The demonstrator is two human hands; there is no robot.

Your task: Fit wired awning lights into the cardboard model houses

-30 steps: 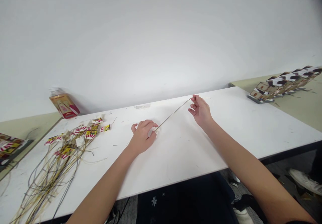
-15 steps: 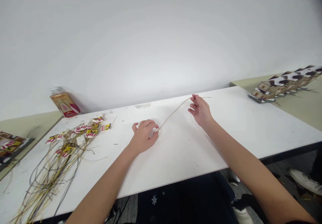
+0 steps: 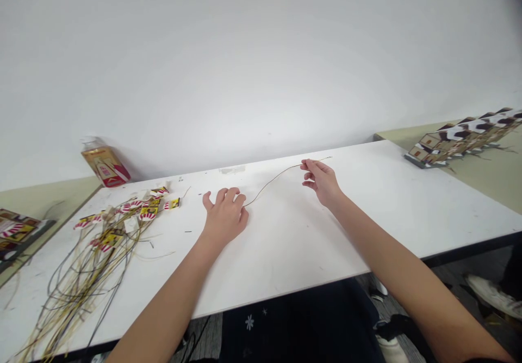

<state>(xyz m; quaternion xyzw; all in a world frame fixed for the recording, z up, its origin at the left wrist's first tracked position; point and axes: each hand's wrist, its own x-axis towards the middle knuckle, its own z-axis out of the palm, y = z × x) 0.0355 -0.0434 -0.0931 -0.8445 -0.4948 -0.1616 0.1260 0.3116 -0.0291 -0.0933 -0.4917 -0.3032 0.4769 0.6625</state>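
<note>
A thin brown wire (image 3: 269,182) runs in a curve above the white table, between my two hands. My right hand (image 3: 321,180) pinches it near its far end, and a short piece sticks out to the right of the fingertips. The other end reaches the thumb side of my left hand (image 3: 225,215). That hand is bent over the table with its fingers curled; what lies under them is hidden. To its left is a pile of small red, white and yellow pieces (image 3: 149,212) with long wires.
An amber bottle (image 3: 106,166) leans near the wall at the back left. Small model houses (image 3: 460,140) stand in a row at the far right, and another model (image 3: 16,232) is at the left edge. The white table (image 3: 261,276) has its front edge before me.
My left hand has moved slightly left, and the white thing seen under its fingers is now hidden. My right fingertips have shifted a little left along with the wire.
</note>
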